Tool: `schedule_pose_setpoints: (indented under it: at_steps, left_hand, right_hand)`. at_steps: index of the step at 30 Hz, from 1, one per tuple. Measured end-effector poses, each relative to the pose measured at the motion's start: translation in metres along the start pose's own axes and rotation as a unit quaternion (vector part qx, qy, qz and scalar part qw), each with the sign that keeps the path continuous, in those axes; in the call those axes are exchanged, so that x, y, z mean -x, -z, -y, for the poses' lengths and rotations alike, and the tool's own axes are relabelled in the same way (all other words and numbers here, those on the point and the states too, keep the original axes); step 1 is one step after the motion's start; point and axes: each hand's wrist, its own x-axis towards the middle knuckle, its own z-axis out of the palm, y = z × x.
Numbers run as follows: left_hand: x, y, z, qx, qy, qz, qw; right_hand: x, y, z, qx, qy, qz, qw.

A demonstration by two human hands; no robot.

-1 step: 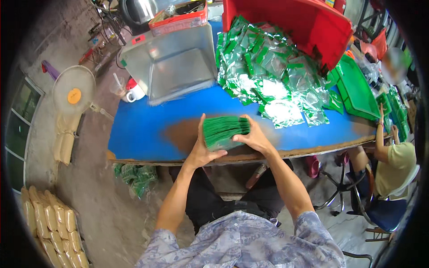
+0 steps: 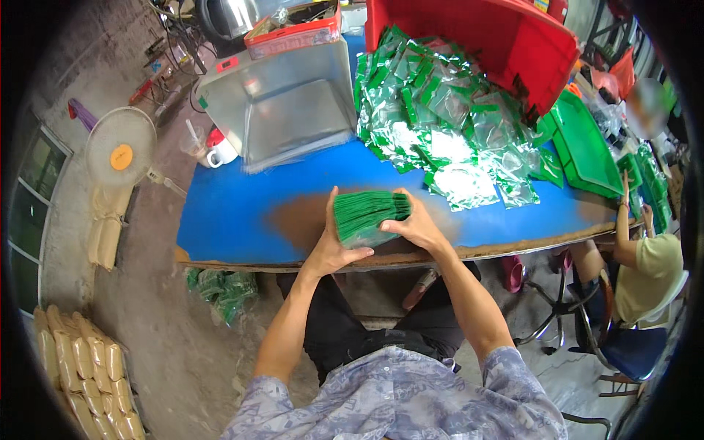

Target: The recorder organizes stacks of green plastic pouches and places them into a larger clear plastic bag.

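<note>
A thick stack of clear plastic bags with green edges (image 2: 367, 214) is held upright between my two hands, just above the table's near edge. My left hand (image 2: 331, 238) grips its left side, with the thumb along the bottom front. On the right side, my right hand (image 2: 416, 224) wraps round the stack, its thumb pressed on the front face. Beyond my hands lies a loose heap of the same kind of clear, green-edged bags (image 2: 447, 110), spilling out of a tipped red bin (image 2: 477, 29).
The blue table (image 2: 249, 213) has a worn brown patch. At its back left are clear plastic sheets (image 2: 301, 110), a white mug (image 2: 221, 153) and a kettle (image 2: 226, 18). A green tray (image 2: 583, 143) stands at right, near a seated co-worker (image 2: 645, 275). Packed brown bundles (image 2: 88, 367) lie lower left.
</note>
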Motion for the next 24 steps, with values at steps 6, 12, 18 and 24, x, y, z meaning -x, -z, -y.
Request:
schedule_pose_setpoints:
  at_steps: [6,12,18,24]
  left_hand:
    - [-0.005,0.002,0.022,0.089,0.033,-0.019,0.995]
    - [-0.001,-0.008,-0.024,0.06,0.039,-0.018,0.997]
    - [-0.003,-0.011,-0.059,0.072,0.057,0.016,0.996]
    - [-0.007,-0.06,-0.046,0.379,0.092,-0.269,0.881]
  right_hand:
    - [0.013,-0.002,0.033,0.101,0.065,-0.045,0.992]
    - [0.025,-0.025,0.127,0.545,0.347,-0.071,0.76]
    - [0.028,0.011,0.078,0.346,0.117,0.076,0.928]
    - [0.028,-0.012,0.066,0.145,0.039,-0.068,0.986]
